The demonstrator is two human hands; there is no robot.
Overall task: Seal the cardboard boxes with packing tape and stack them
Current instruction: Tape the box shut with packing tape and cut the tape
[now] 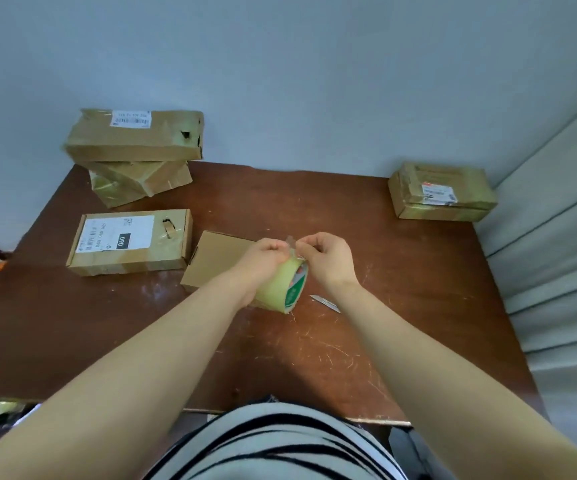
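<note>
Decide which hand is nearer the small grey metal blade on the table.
Right. The right hand is just beyond the grey blade; the left hand is across the yellowish tape roll.

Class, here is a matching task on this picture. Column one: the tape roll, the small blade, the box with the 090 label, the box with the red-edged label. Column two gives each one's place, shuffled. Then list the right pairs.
Column one:
1. tape roll
2. small blade
3. box with the 090 label
4. box with the red-edged label

Column two:
A. far right corner of the table
B. flat on the table, just right of the roll
C. held by the left hand and right hand
D. left side, in front of the two-box stack

Pairs: 1-C; 2-B; 3-D; 4-A
</note>
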